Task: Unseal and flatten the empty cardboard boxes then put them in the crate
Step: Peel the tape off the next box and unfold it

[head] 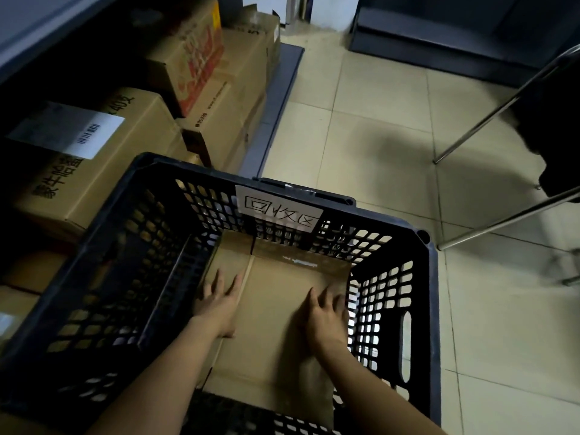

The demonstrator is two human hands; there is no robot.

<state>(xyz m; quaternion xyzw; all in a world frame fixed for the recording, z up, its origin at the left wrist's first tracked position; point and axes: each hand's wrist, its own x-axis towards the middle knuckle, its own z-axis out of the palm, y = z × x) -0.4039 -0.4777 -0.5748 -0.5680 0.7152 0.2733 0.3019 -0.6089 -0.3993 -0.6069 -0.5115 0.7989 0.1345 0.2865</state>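
Hands two: left hand (219, 304), right hand (326, 318), apart, fingers straight, pressing one flattened cardboard box (273, 312) inside one crate (431, 293).

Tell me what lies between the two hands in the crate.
Head view: only bare flattened cardboard, which left hand and right hand both rest on.

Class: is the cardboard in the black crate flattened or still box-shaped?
Flattened: the cardboard lies as a sheet on the bottom of the crate, with the left hand and right hand resting on it.

Label (279, 212) on crate (430, 277) reads 回收区; box (219, 120) shows 95338
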